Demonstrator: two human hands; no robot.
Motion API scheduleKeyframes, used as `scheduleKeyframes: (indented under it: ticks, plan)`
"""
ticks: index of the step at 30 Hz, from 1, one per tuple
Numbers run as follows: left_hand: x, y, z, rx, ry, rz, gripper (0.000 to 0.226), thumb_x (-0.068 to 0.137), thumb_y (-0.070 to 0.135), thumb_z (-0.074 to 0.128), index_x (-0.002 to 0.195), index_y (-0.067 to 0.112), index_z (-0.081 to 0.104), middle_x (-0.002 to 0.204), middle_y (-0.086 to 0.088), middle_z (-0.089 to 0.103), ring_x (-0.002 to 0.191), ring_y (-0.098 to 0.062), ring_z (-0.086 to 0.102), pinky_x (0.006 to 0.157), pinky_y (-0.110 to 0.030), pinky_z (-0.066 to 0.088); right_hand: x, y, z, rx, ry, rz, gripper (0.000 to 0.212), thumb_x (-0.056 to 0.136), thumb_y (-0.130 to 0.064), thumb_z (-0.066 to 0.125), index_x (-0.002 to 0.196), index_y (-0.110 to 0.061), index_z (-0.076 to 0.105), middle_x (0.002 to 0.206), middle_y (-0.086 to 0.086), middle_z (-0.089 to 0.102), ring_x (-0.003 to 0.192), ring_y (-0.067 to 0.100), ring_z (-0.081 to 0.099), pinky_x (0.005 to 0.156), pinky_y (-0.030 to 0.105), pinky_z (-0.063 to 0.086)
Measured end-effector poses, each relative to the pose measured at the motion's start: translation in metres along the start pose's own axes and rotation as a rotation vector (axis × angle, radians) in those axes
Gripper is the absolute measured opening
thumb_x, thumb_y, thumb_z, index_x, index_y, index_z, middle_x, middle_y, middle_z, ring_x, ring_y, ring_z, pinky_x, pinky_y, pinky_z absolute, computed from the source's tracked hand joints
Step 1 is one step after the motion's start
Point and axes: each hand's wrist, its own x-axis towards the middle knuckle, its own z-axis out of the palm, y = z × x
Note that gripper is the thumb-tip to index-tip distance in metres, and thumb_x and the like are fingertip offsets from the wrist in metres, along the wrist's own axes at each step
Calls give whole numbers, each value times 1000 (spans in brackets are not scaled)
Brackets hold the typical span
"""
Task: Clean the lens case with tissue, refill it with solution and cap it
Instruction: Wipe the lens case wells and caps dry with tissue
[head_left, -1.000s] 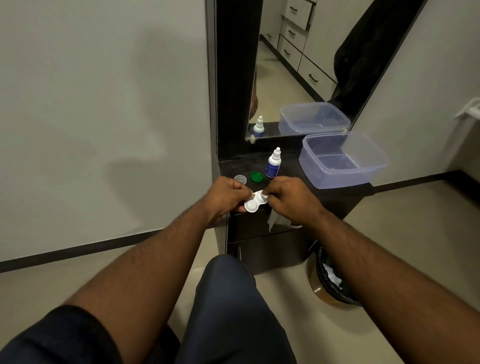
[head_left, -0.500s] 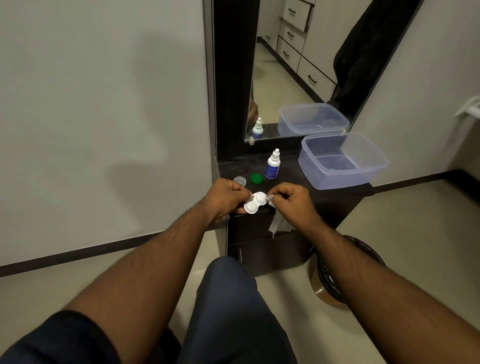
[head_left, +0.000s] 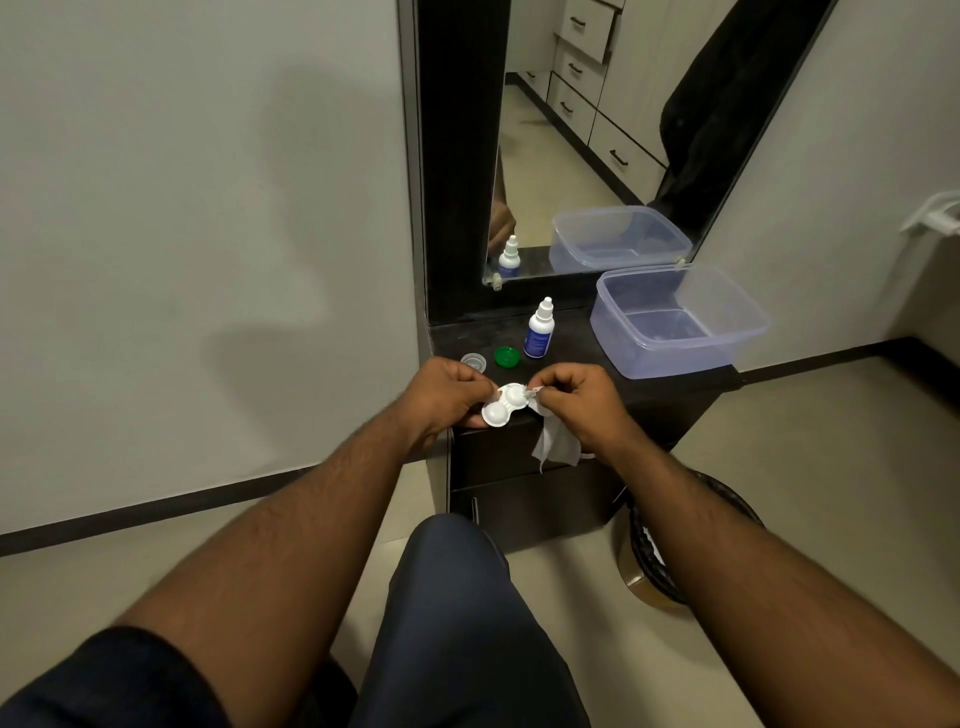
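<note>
My left hand holds a white two-well lens case by its left side, both wells uncapped and facing up. My right hand pinches a white tissue and presses its tip into the right well; the rest of the tissue hangs below the hand. On the dark dresser top behind my hands lie a clear cap and a green cap. A small white solution bottle with a blue label stands upright beside the green cap.
An open clear plastic box sits at the right of the dresser top, in front of a mirror. A dark-lined waste bin stands on the floor at the right. My knee is below the drawers.
My right hand has turned and lifted its fingers, so the tissue tip now pokes into the right well and more tissue hangs free. The left hand keeps the case nearly still.
</note>
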Motion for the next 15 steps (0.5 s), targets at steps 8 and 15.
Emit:
scheduleKeyframes:
  ticks: [8, 15]
  plan:
    - [0, -1, 0, -7, 2, -3, 9, 83, 0, 66, 77, 4, 71, 73, -10, 70, 55, -10, 66, 54, -22, 58, 0, -1, 0, -30, -11, 10, 21, 82, -1, 61, 76, -19, 70, 79, -7, 66, 76, 3, 59, 68, 16, 45]
    - [1, 0, 0, 7, -4, -7, 6, 83, 1, 66, 80, 3, 72, 76, -11, 70, 56, -10, 66, 55, -22, 58, -1, -1, 0, -20, 14, 2, 19, 82, -1, 61, 79, -17, 72, 81, -7, 67, 78, 4, 60, 68, 15, 45]
